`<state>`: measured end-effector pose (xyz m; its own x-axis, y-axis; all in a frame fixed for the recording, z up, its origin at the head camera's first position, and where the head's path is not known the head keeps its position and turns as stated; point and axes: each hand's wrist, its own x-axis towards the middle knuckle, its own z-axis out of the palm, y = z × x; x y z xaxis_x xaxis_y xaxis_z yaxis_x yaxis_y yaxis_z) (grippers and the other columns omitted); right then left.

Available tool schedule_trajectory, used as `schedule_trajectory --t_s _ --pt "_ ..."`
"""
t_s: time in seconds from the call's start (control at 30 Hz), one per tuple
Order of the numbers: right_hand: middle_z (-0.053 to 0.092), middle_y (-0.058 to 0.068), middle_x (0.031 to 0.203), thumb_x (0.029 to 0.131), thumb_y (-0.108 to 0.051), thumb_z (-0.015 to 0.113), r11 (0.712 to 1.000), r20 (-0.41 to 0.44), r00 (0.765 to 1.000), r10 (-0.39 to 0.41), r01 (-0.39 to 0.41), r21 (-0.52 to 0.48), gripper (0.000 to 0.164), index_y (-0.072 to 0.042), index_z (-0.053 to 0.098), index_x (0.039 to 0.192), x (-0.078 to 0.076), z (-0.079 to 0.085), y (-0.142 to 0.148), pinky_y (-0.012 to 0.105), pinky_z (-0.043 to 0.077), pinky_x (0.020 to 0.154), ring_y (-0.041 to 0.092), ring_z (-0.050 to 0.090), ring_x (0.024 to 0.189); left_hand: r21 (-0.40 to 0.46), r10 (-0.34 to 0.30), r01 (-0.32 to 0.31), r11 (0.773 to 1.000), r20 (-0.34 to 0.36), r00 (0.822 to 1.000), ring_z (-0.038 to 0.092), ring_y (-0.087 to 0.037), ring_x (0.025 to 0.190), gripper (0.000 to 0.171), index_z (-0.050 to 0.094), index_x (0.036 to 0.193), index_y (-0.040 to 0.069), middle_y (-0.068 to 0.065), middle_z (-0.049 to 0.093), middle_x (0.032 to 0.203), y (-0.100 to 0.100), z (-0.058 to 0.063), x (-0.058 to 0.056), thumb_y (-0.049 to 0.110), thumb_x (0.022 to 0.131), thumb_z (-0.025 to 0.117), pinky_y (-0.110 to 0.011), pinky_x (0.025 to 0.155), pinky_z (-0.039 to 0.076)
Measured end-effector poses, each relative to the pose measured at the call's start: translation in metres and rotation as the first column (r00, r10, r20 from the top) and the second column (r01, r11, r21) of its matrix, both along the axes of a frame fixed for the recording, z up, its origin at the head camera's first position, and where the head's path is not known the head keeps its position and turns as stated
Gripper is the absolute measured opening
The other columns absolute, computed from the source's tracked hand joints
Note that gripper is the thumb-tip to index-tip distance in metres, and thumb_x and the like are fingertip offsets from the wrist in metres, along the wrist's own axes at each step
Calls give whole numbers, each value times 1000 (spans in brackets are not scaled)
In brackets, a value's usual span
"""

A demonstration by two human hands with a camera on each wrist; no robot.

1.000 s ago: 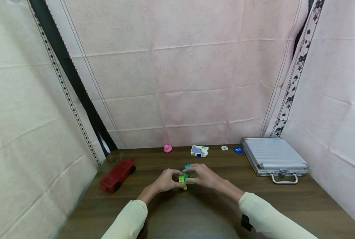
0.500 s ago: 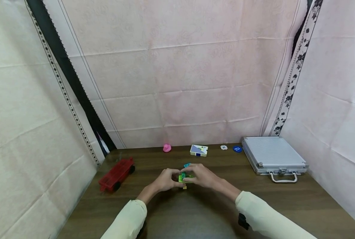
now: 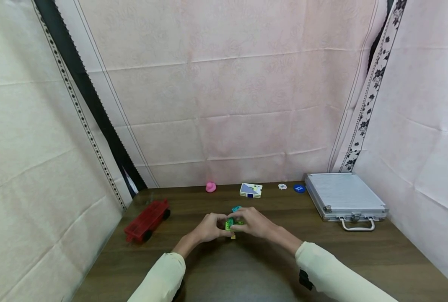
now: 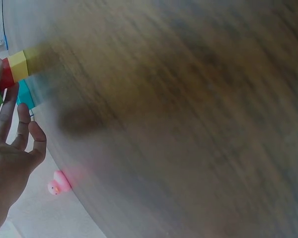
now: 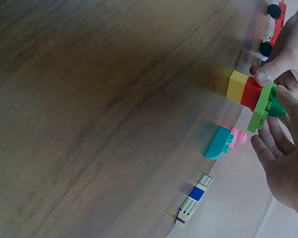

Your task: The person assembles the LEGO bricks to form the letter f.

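Red block (image 5: 252, 93) is pinched by left hand (image 3: 210, 227), dark green block (image 5: 276, 107) by right hand (image 3: 257, 223); yellow block (image 5: 237, 87) below fingers is best kept level, pressure straight.

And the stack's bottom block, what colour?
Bottom block is yellow, clearest in the right wrist view.

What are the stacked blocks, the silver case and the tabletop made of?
Stacked blocks: likely smooth plastic; even colours, moulded-looking studs.
Silver case: probably satin aluminium, perhaps metal-look; ribbed top, bright edges.
Tabletop: satin wood or laminate; visible grain, blurred reflections.
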<state>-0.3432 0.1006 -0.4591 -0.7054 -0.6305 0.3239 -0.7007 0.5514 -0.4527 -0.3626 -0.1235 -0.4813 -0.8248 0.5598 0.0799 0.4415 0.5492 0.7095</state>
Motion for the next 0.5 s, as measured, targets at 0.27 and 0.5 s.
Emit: schedule_trajectory --t_s 0.27,0.5 --pt "75 3 106 97 -22 75 1000 5 1000 24 -24 0 35 -5 72 127 -2 1 1 19 52 66 10 64 77 1 0 0 1000 6 1000 60 -13 83 28 73 113 17 4 69 94 0 0 0 29 90 84 -29 70 53" --pt "75 5 103 97 -20 75 999 7 999 36 -36 -5 35 -4 72 128 0 3 2 18 48 60 11 57 63 7 -13 13 1000 7 1000 60 -13 82 25 73 111 17 4 69 93 0 -1 -1 28 90 84 -29 71 53"
